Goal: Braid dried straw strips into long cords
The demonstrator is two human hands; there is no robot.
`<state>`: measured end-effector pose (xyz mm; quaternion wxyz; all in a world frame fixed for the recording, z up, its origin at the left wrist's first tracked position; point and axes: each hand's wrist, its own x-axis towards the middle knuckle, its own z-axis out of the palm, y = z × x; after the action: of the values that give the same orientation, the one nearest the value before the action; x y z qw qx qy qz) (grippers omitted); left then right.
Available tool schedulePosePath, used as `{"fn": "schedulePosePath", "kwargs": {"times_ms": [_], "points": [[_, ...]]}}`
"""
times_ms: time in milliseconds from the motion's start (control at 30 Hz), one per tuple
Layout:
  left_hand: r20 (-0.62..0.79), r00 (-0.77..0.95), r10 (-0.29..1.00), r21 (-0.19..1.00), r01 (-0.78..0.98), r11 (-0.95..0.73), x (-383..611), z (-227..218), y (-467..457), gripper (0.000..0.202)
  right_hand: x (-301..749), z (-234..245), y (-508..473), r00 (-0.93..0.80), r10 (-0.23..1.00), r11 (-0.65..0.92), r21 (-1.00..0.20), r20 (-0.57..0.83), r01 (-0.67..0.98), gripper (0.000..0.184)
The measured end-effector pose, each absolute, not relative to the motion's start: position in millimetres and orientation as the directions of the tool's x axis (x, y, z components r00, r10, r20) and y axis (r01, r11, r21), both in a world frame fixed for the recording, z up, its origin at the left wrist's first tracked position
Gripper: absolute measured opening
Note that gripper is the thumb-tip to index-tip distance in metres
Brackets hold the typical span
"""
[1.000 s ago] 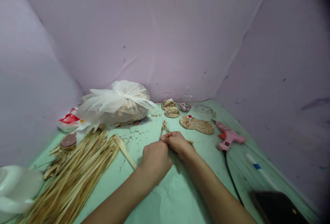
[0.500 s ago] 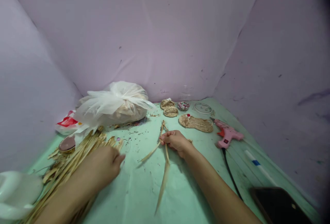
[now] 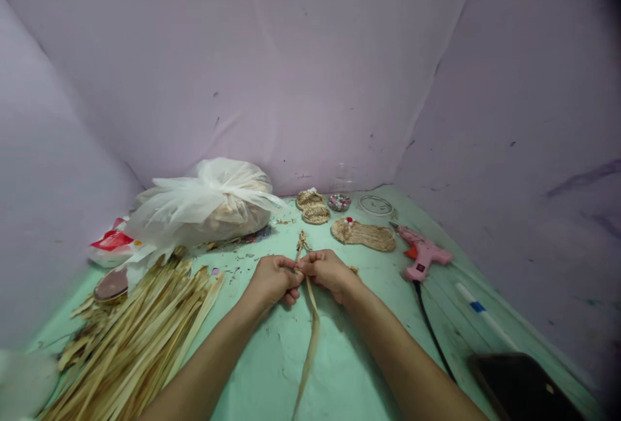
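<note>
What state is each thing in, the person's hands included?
Fibre strand: pinched by both hands, long tail loose
Left hand: pinching
Right hand: pinching
Dried strips: loose, piled
Plastic bag: full, top gathered
Hot glue gun: on its side; power unclear
Phone: flat, upper face dark
Clear jar: upright, beads inside
Sole-shaped piece: lying flat

From between my left hand [image 3: 272,282] and right hand [image 3: 327,272], a strip [image 3: 315,324] runs toward me over the table [image 3: 262,369]. Left lies the bundle [image 3: 130,337], the bag [image 3: 204,207] behind it; right, the glue gun [image 3: 424,255], the phone [image 3: 526,385] nearer me.
</note>
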<state>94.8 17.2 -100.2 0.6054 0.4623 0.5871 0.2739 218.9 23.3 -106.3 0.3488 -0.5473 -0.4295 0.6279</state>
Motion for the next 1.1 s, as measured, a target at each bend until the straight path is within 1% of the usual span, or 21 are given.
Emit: {"fn": "schedulePosePath", "kwargs": {"times_ms": [133, 333, 467, 600, 800, 867, 933, 1033, 1100], "points": [[-0.414, 0.1, 0.905, 0.898, 0.207, 0.388, 94.4, -108.7, 17.2, 0.016, 221.5, -108.5, 23.9, -0.165, 0.909, -0.383, -0.923, -0.384, 0.041, 0.003], [-0.402, 0.064, 0.913, 0.896, 0.235, 0.378, 97.0, -109.3, 15.9, 0.011, 221.3, -108.9, 24.1, -0.177, 0.912, -0.366, -0.929, -0.37, 0.055, 0.006], [-0.402, 0.022, 0.915, 0.889, 0.251, 0.384, 99.0, -103.2, 15.9, 0.003, 223.6, -109.6, 23.6, -0.254, 0.914, -0.317, -0.948, -0.316, 0.039, 0.008], [-0.416, -0.002, 0.91, 0.879, 0.254, 0.402, 102.0, -95.1, 15.2, 0.007, 227.7, -108.7, 23.5, -0.319, 0.894, -0.334, -0.943, -0.316, -0.002, 0.006], [-0.418, 0.008, 0.909, 0.878, 0.26, 0.401, 102.6, -93.1, 14.6, 0.009, 229.8, -110.4, 24.3, -0.303, 0.888, -0.357, -0.934, -0.345, 0.019, 0.007], [-0.405, 0.0, 0.914, 0.871, 0.303, 0.386, 102.1, -95.7, 16.5, 0.01, 229.8, -113.7, 25.4, -0.291, 0.893, -0.344, -0.938, -0.344, 0.054, 0.009], [-0.393, -0.01, 0.919, 0.854, 0.367, 0.369, 101.9, -99.2, 19.5, 0.011, 229.8, -117.1, 26.8, -0.255, 0.907, -0.307, -0.941, -0.335, 0.145, 0.011], [-0.396, -0.018, 0.918, 0.827, 0.427, 0.365, 102.7, -103.7, 24.3, 0.009, 228.8, -117.4, 27.4, -0.172, 0.943, -0.217, -0.919, -0.285, 0.329, 0.011], [-0.399, -0.018, 0.917, 0.826, 0.428, 0.368, 104.3, -104.3, 25.9, 0.012, 226.7, -111.8, 24.9, -0.106, 0.973, -0.126, -0.859, -0.204, 0.497, 0.009]]}}
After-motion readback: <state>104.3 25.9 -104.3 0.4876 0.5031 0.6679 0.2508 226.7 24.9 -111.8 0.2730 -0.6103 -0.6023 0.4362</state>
